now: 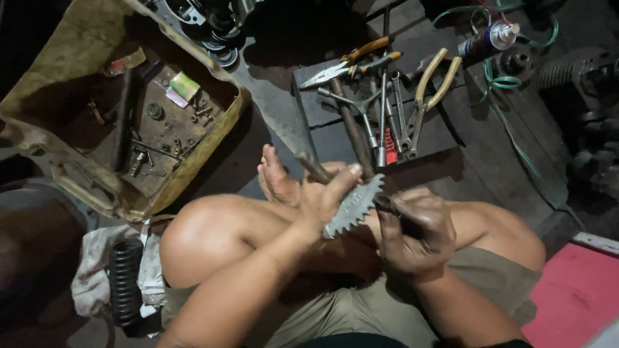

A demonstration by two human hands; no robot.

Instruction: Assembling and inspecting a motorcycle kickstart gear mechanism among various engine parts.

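1. Gripping a sprocket [353,205] above the lap, the left hand [325,193] has its fingers wrapped round the rim, thumb along the teeth.
2. Pressed together, the right hand's [416,233] fingers pinch a dark part at the sprocket's edge.
3. Sharp teeth could nick the greasy thumb if the sprocket slips.
4. A dropped sprocket would likely land on the bare foot [277,177] below.
5. Dim light hides what the right hand holds; it may be a tool or shaft.
6. Pliers [348,64] and wrenches [387,116] lie on the floor beyond; the tray [193,174] holds small bolts, hard to make out.
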